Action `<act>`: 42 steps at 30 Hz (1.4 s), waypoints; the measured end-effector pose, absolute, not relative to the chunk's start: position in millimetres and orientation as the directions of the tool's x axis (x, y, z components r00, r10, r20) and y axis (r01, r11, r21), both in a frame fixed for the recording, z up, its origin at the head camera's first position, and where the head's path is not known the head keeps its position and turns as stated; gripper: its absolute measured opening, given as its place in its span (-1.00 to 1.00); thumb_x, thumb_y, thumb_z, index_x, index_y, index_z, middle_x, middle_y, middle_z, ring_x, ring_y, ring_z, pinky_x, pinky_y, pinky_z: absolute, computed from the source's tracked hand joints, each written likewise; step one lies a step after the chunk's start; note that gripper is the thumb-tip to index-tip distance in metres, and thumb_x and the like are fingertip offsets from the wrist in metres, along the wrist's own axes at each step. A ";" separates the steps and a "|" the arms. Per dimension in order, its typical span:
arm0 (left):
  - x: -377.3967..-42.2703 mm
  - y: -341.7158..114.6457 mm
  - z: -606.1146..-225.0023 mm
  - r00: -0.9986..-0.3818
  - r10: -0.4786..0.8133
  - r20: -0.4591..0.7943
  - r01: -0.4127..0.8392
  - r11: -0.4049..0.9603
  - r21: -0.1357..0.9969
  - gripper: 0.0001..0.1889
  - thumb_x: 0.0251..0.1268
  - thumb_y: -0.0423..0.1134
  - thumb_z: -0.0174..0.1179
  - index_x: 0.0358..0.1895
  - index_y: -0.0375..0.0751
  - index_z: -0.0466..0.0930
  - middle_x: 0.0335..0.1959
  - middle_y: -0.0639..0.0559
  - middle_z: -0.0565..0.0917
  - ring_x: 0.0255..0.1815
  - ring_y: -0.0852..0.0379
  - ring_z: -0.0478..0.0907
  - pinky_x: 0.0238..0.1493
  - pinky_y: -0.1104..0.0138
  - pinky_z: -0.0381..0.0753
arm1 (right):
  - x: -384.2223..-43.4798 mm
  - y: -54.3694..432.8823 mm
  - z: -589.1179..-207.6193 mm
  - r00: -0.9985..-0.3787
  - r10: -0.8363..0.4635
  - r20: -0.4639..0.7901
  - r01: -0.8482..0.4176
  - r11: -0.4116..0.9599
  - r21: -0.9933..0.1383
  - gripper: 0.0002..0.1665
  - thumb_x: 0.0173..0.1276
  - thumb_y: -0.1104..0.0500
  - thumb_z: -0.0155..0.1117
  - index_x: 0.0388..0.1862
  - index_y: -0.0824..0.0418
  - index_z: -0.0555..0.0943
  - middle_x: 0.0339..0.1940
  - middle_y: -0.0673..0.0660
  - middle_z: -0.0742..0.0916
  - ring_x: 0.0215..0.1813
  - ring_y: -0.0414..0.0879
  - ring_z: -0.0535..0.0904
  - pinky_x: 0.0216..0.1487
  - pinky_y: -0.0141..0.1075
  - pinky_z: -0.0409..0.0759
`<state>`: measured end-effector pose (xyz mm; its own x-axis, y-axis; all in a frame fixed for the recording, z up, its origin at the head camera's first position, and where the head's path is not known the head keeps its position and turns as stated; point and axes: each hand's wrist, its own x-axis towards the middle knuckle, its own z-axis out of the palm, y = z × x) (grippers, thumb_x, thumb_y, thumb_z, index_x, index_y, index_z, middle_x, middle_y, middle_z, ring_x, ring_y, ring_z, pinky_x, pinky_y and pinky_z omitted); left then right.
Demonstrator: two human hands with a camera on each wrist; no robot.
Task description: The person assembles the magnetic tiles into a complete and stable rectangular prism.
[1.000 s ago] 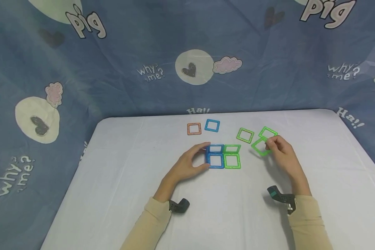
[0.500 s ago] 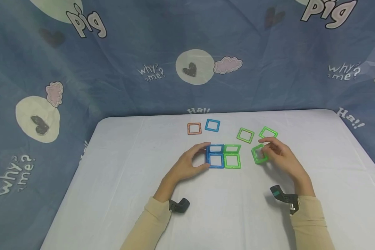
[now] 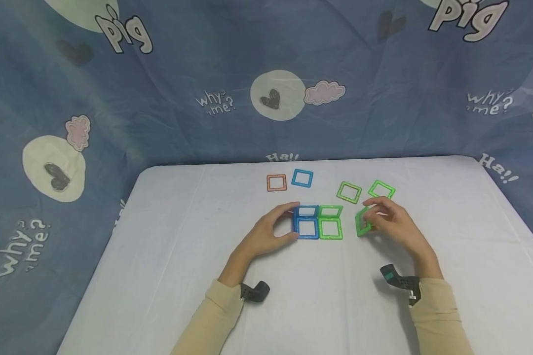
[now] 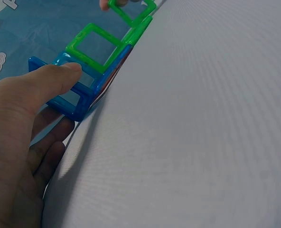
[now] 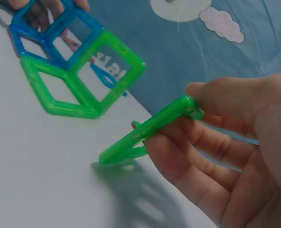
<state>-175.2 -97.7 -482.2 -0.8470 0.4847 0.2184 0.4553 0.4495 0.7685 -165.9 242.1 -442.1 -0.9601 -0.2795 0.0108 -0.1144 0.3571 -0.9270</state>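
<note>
The left hand (image 3: 266, 234) pinches the joined blue frames (image 3: 307, 218), thumb on the near side; joined green frames (image 3: 330, 218) adjoin them on the right. Farther right, apart from these, the right hand (image 3: 397, 224) pinches a tilted green square (image 5: 143, 130) between thumb and fingers. An orange square (image 3: 276, 190) and a loose blue square (image 3: 301, 185) lie at the far side

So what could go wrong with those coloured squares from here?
The raised green panel has no hand on it; the left hand grips only the blue part, so a bump from the green tile in the right hand might topple it. The right hand could also nudge the loose green square nearby.
</note>
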 end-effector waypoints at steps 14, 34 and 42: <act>-172.5 -96.8 -483.4 -0.851 0.483 0.206 0.446 0.457 0.770 -0.22 0.09 -0.04 0.36 0.39 0.31 0.18 0.19 0.31 0.47 0.23 0.35 0.41 0.42 0.33 0.28 | -166.6 227.9 -461.2 -0.945 -0.323 0.044 -0.143 0.290 -0.946 -0.57 0.44 0.15 0.09 0.17 0.38 0.38 -0.25 0.19 0.63 -0.32 -0.21 0.65 -0.29 -0.26 0.69; -173.5 -97.2 -483.1 -0.844 0.489 0.219 0.467 0.472 0.748 -0.22 0.09 -0.01 0.35 0.39 0.35 0.16 0.21 0.27 0.48 0.24 0.29 0.43 0.41 0.25 0.32 | -162.5 215.8 -476.2 -0.974 -0.202 0.103 -0.165 0.319 -0.933 -0.64 0.46 0.11 0.06 0.15 0.22 0.48 0.02 0.25 0.62 -0.12 -0.26 0.65 -0.21 -0.36 0.68; -174.4 -98.6 -482.4 -0.834 0.496 0.242 0.485 0.449 0.750 -0.22 0.11 -0.02 0.34 0.40 0.28 0.16 0.21 0.20 0.49 0.23 0.24 0.45 0.39 0.26 0.34 | -166.0 214.8 -475.6 -0.976 -0.196 0.092 -0.152 0.322 -0.934 -0.64 0.45 0.15 0.07 0.14 0.29 0.47 -0.11 0.35 0.68 -0.17 -0.17 0.67 -0.29 -0.33 0.68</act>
<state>-174.4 -98.6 -482.4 -0.8341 0.4956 0.2423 0.4849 0.4491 0.7505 -166.0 214.8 -475.6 -0.9763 -0.1959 0.0915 -0.1522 0.3222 -0.9344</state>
